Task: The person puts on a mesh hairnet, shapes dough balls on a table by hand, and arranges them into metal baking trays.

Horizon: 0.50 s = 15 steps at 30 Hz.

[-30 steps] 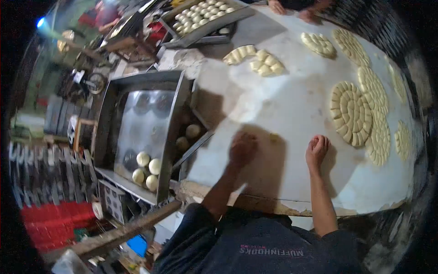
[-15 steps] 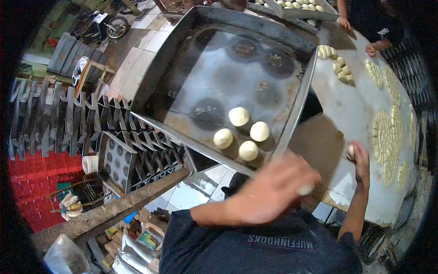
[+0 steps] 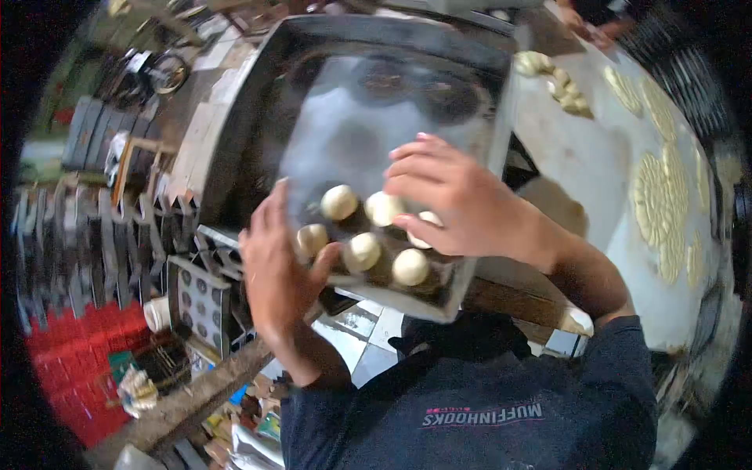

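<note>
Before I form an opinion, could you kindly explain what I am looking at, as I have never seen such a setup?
Of course. There is no machine: these are a person's bare hands, seen by a camera worn on their head, looking forward and down. Both hands are at a metal tray, in which six dough balls lie. The left hand is around the leftmost ball; the right hand partly hides another. I cannot tell whether either grips one. On the right, a pale table bears more dough, and another person's hands show beyond.
</note>
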### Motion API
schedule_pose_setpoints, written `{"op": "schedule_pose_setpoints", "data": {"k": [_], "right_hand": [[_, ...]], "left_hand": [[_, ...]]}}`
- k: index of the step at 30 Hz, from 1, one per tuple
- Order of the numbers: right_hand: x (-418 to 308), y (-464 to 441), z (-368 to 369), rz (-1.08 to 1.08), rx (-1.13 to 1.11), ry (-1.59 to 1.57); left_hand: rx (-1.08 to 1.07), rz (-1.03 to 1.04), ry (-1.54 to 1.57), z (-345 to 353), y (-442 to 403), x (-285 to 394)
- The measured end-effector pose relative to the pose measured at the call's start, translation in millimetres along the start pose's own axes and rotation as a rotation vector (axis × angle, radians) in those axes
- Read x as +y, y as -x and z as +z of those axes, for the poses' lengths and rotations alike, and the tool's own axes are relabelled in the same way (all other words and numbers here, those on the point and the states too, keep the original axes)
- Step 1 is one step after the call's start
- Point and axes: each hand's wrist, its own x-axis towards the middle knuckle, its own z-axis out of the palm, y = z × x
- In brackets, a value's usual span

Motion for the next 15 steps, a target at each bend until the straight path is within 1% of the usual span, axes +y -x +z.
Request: {"op": "schedule_pose_setpoints", "data": {"k": [1,2,3,5,6,7,9,10,11,12,13,14,15], "right_hand": [[7,23,-20,0.075,0.173,-0.034],[13,55,-40,0.193,0.348,0.015],[28,91,-54,0.285,0.493,0.091],[68,186,-56,0.646,0.613,0.184],[84,235,-50,0.787,0.594,0.172],[95,286,-39,0.864,0.62,0.186],[90,381,-38,0.997,0.428,0.191],[82,425,-42,0.984,0.418,0.284],[72,465,-43,0.978,0.418,0.367],[60,500,-53,0.984,0.429,0.42],[49,520,-65,0.995,0.566,0.4],[38,538,-74,1.096,0.615,0.383],[33,552,-80,1.169,0.676,0.362]], "left_hand": [[0.133,-0.021,0.067,-2,0,20],[0.273,-0.119,0.154,1,4,61],[0.421,-0.1,0.347,9,11,104],[0.485,0.559,1.08,82,26,167],[-0.107,0.41,0.963,66,26,222],[-0.261,0.511,1.068,106,15,266],[-0.532,0.296,1.013,218,15,319],[-0.634,0.165,0.987,266,2,330],[-0.642,0.083,0.974,308,-14,331],[-0.375,0.145,1.19,379,-35,321],[-0.383,0.115,1.052,402,-78,322],[-0.388,0.078,0.913,404,-133,328],[-0.116,0.335,0.637,397,-181,343]]}}
